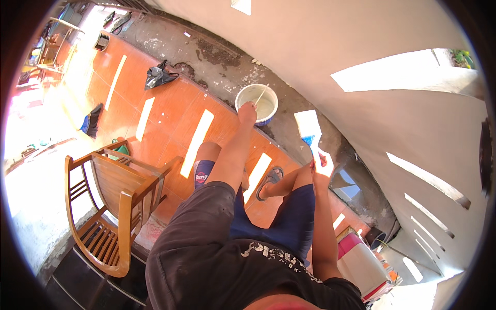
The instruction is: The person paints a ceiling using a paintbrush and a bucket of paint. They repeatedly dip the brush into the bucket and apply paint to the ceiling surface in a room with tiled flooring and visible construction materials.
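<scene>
My left hand (247,112) is closed at the near rim of a round white bucket (275,101). From its fingers a thin pale stick (262,93) slants over the bucket's opening toward the far rim. Pale whitish stuff lies inside the bucket, and some blue shows low on its outer side. To the right, my right hand (323,165) grips a wide paintbrush (308,126) with its bristles pointing up and away. The brush has a blue band below pale, sunlit bristles. It is held apart from both the bucket and the wall.
A pale wall (361,119) rises on the right. Along its foot runs a rough concrete strip (217,57) beside orange floor tiles (173,116). A black plastic bag (159,76) lies on the tiles. At my left stands a wooden chair (125,227); a dark pot (375,238) sits lower right.
</scene>
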`<state>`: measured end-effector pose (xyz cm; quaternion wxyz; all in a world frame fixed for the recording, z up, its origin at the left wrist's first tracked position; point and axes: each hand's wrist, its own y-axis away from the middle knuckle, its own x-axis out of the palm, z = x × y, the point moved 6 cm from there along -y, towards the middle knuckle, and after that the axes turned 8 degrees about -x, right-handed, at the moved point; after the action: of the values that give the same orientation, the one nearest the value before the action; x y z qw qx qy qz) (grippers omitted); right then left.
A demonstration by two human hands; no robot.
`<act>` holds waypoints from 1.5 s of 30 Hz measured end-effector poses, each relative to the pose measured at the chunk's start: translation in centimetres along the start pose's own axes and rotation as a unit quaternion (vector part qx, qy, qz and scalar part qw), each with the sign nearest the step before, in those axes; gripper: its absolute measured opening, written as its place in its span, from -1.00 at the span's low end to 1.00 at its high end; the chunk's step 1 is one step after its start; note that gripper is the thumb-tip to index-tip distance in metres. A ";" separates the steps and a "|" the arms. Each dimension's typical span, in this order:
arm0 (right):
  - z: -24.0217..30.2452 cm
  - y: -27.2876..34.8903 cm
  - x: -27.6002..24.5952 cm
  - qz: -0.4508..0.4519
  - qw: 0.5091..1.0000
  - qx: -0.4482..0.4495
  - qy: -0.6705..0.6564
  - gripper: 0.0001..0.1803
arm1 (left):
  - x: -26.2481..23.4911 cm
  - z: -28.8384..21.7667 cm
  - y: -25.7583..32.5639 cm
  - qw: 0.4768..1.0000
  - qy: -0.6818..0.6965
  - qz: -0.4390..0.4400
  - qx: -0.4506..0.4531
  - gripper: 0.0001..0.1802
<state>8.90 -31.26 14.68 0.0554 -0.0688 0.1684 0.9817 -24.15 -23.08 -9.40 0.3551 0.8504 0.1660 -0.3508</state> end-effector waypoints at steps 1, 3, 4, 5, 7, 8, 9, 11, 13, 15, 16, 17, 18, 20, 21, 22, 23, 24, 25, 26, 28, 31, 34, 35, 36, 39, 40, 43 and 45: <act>0.8 1.0 -0.7 -0.007 0.999 0.016 0.039 -0.78 | -1.3 -0.9 0.2 1.000 -0.019 -0.002 0.015 -0.80; 3.2 3.4 -2.0 0.006 0.997 0.000 0.072 -0.77 | -3.1 -1.6 1.3 0.999 -0.034 0.024 0.002 -0.79; 4.4 4.6 -2.7 -0.003 0.997 0.009 0.073 -0.76 | -4.3 -1.8 2.1 0.999 -0.022 0.025 0.011 -0.79; 5.8 5.8 -3.3 -0.006 0.998 0.020 0.063 -0.75 | -5.6 -2.1 2.7 0.999 -0.010 0.029 0.021 -0.79; 9.2 8.5 -4.7 0.000 0.996 0.017 0.088 -0.74 | -8.4 -2.7 4.3 0.997 0.028 0.038 0.059 -0.76; 10.7 9.8 -5.6 -0.008 0.995 0.032 0.093 -0.74 | -10.1 -3.0 5.0 0.995 0.064 0.039 0.063 -0.69; 12.6 11.0 -6.4 -0.005 0.994 0.016 0.109 -0.73 | -11.7 -3.9 5.8 0.993 0.061 0.029 0.094 -0.66; 15.8 13.1 -7.8 -0.003 0.989 0.004 0.148 -0.71 | -15.3 -4.6 7.5 0.993 0.027 0.045 0.108 -0.63; 18.6 14.6 -8.9 -0.003 0.991 -0.015 0.131 -0.69 | -18.6 -5.3 9.7 0.991 -0.008 0.079 0.108 -0.62; 20.6 15.8 -10.1 -0.004 0.990 -0.001 0.142 -0.68 | -21.5 -7.4 11.9 0.982 -0.045 0.092 0.161 -0.64; 21.6 16.3 -10.4 0.003 0.990 -0.001 0.142 -0.68 | -23.2 -8.1 13.0 0.979 -0.069 0.102 0.163 -0.64; 22.5 16.7 -10.6 -0.001 0.990 -0.006 0.140 -0.68 | -25.0 -9.3 14.4 0.974 -0.054 0.095 0.197 -0.65; 23.5 17.0 -11.1 -0.006 0.990 -0.014 0.140 -0.68 | -26.3 -10.5 16.1 0.970 -0.040 0.093 0.219 -0.65; 25.3 18.0 -12.0 -0.014 0.990 -0.026 0.137 -0.68 | -28.8 -12.8 19.4 0.962 -0.030 0.104 0.251 -0.66; 26.2 18.4 -12.6 -0.017 0.991 -0.030 0.133 -0.69 | -29.7 -14.1 20.9 0.958 -0.034 0.116 0.261 -0.67; 27.1 19.0 -13.2 -0.022 0.991 -0.036 0.130 -0.70 | -30.3 -15.3 22.4 0.954 -0.037 0.135 0.265 -0.68; 27.7 19.5 -13.7 -0.032 0.993 -0.028 0.113 -0.71 | -30.9 -16.6 24.0 0.949 -0.036 0.142 0.279 -0.69; 28.7 20.0 -14.3 -0.035 0.992 -0.051 0.108 -0.71 | -31.3 -17.6 25.4 0.945 -0.034 0.155 0.286 -0.70; 29.2 20.6 -15.0 -0.037 0.993 -0.049 0.103 -0.70 | -31.5 -18.5 26.8 0.943 -0.033 0.173 0.281 -0.70; 29.6 21.1 -15.6 -0.035 0.994 -0.039 0.093 -0.70 | -31.5 -19.5 28.2 0.940 -0.025 0.184 0.288 -0.71; 30.4 22.0 -17.3 -0.035 0.995 -0.042 0.082 -0.71 | -31.3 -20.7 30.5 0.939 -0.006 0.215 0.268 -0.72; 31.4 22.4 -20.1 -0.019 0.995 -0.061 0.076 -0.72 | -31.0 -22.5 34.1 0.937 0.046 0.238 0.250 -0.72; 33.1 21.4 -23.5 0.004 0.990 -0.083 0.114 -0.74 | -31.3 -24.6 37.7 0.940 0.062 0.247 0.227 -0.72; 34.2 20.9 -24.6 0.021 0.986 -0.107 0.129 -0.74 | -31.2 -24.9 39.0 0.946 0.057 0.256 0.192 -0.73; 34.7 20.6 -25.5 0.032 0.984 -0.086 0.155 -0.75 | -31.4 -26.1 40.5 0.942 0.078 0.249 0.212 -0.73; 37.9 19.8 -28.4 0.133 0.972 -0.071 0.179 -0.80 | -31.2 -28.3 44.8 0.939 0.136 0.255 0.184 -0.72; 38.7 20.1 -29.1 0.156 0.968 -0.053 0.188 -0.79 | -31.0 -29.0 46.5 0.937 0.155 0.254 0.184 -0.73; 42.5 18.6 -29.7 0.220 0.953 -0.065 0.200 -0.76 | -31.2 -31.6 49.9 0.930 0.212 0.236 0.187 -0.74; 44.5 17.9 -29.5 0.264 0.939 -0.081 0.206 -0.73 | -31.1 -32.7 51.8 0.922 0.252 0.244 0.165 -0.74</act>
<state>30.38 -35.51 66.55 -0.2470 -0.2272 0.1083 0.9358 -2.71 -36.45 54.49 0.2312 0.9714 -0.0230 -0.0498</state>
